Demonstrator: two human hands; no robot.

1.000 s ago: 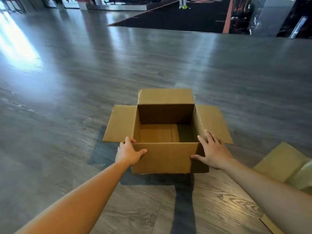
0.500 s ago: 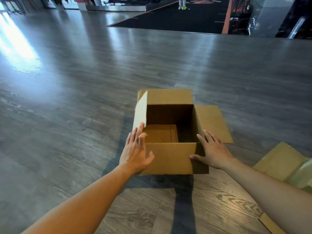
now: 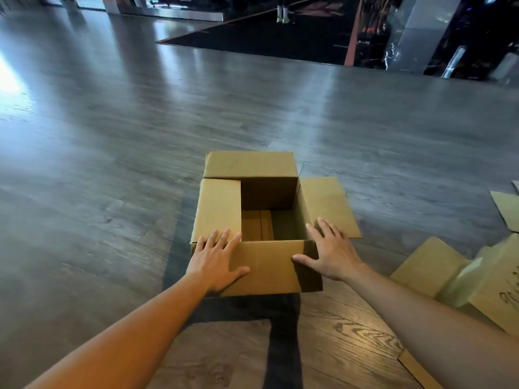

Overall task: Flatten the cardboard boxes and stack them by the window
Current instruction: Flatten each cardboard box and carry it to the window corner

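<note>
Pressing flat-fingered, left hand (image 3: 217, 259) holds the left flap (image 3: 217, 210) folded over the box (image 3: 266, 265) on the floor (image 3: 112, 164); right hand (image 3: 331, 252), released, steadies the corner—should fold remaining flaps evenly.

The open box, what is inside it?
Inside the box only its bare cardboard bottom shows, with a seam. The left flap, pressed inward by the left hand, covers the left part, so that cannot be seen.

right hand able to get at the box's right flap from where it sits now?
Probably yes. The right hand rests at the box's near right corner, fingers already over the right flap, which lies folded outward with nothing on it.
</note>
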